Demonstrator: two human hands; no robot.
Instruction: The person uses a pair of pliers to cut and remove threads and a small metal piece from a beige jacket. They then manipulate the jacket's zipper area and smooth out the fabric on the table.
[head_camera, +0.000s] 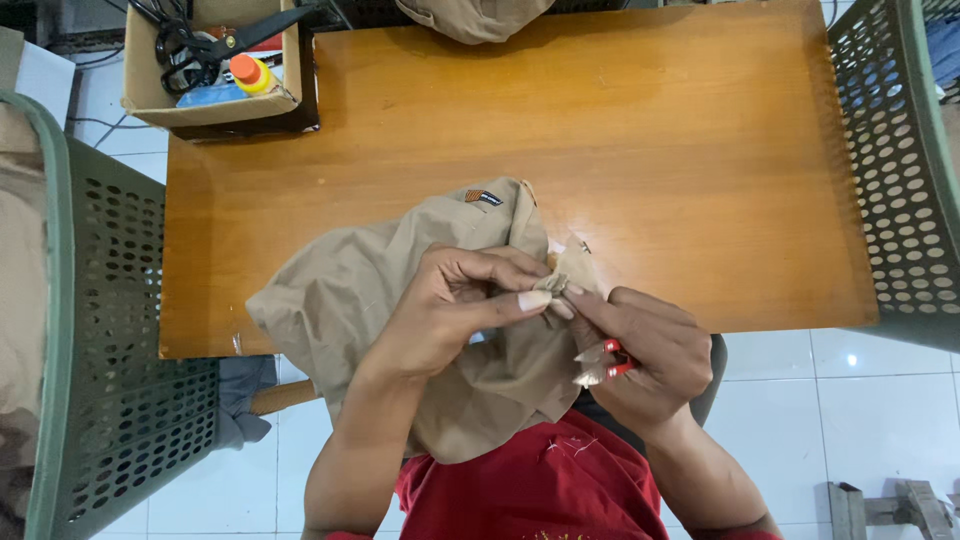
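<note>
Head view, reading left to right. Green perforated basket (100, 330) is standing at the far left, tan cloth lying inside it. Cardboard box (215, 70) is sitting at the tabletop's (650, 150) back left corner, holding black scissors (185, 45) and an orange-capped bottle (250, 72). Tan garment (370, 290) is draping off the near tabletop edge into the person's lap. Left hand (450, 310) is closing on a bunched fold of it, thumb and forefinger pinching the fabric tight. Right hand (645, 350) is touching the same fold with its fingertips while gripping a small red-handled thread snipper (605, 362) against the palm, blades pointing toward the left hand. Second green basket (900, 170) is standing at the far right.

Risk, as a judgement: snipper tips are sitting very near the pinching fingers and the cloth, so a slip could be nicking skin or cutting fabric rather than thread. Loose garment could also be sliding off the edge.
</note>
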